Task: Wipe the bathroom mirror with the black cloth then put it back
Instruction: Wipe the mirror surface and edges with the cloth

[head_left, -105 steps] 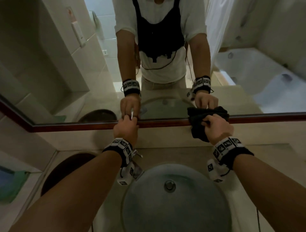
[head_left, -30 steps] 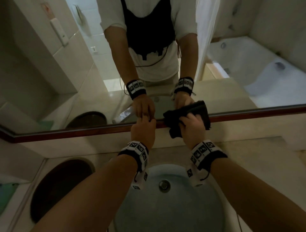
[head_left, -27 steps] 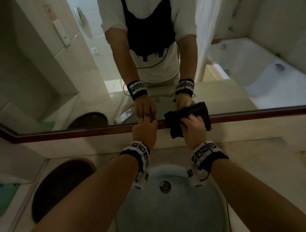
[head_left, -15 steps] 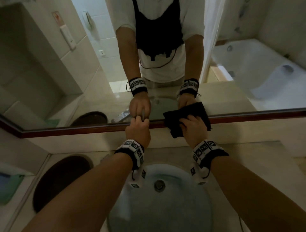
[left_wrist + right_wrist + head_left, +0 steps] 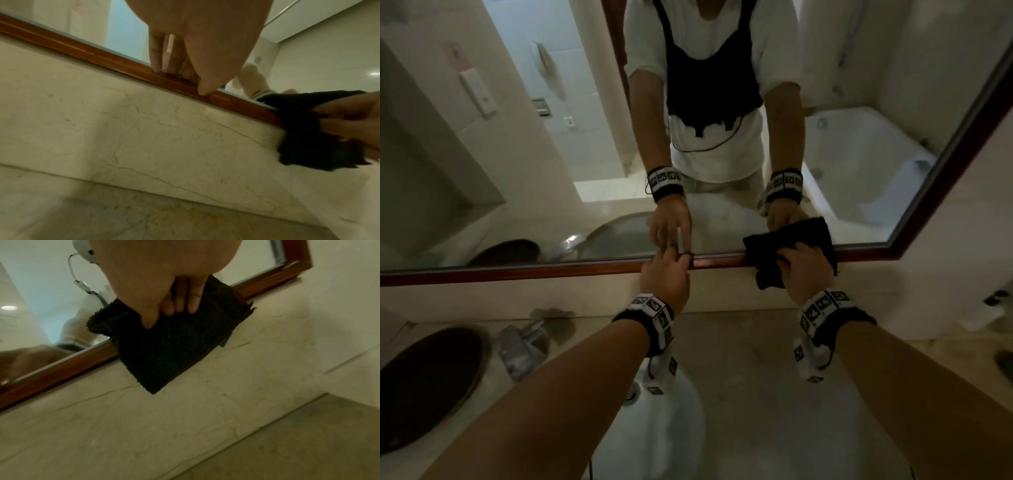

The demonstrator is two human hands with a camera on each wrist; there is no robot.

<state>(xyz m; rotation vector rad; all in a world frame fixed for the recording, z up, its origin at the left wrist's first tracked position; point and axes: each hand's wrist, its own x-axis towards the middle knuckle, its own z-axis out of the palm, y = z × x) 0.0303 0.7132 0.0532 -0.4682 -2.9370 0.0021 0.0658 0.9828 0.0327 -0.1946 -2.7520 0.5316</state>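
The wood-framed mirror point(image 5: 756, 219) hangs above a marble backsplash. My right hand point(image 5: 791, 255) grips the black cloth point(image 5: 767, 253) and holds it against the mirror's lower edge, over the wooden frame point(image 5: 551, 270). In the right wrist view my thumb and curled fingers point(image 5: 180, 305) pinch the cloth point(image 5: 174, 345), and its lower corner hangs over the marble. My left hand point(image 5: 678, 257) is to the left, its straight fingertips point(image 5: 156, 65) resting on the frame point(image 5: 82, 52). The left wrist view shows the cloth point(image 5: 308, 138) at the right.
A white basin point(image 5: 671, 428) lies under my wrists in the beige counter point(image 5: 756, 394). A dark round tray point(image 5: 424, 383) and a clear plastic packet point(image 5: 520, 346) lie at the left. The mirror's lower right corner point(image 5: 893, 246) is near the cloth.
My right hand and the cloth have slid a little to the right along the mirror's lower edge. My left hand has stayed on the frame, its fingers now straighter.
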